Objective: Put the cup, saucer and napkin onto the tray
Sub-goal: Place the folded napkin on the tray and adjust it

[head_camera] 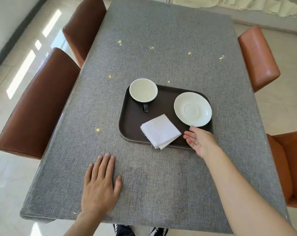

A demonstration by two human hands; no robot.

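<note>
Your dark brown rectangular tray holds the black cup with its white inside at the far left, the white round saucer at the right, and the folded white cloth napkin at the near edge. Your right hand hovers open, empty, beside the saucer's near rim. Your left hand lies flat on the grey tablecloth.

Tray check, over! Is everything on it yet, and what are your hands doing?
Left hand flat on table, empty. Right hand open by the saucer, holding nothing. Cup, saucer, napkin all on tray. Nothing in the way.
</note>
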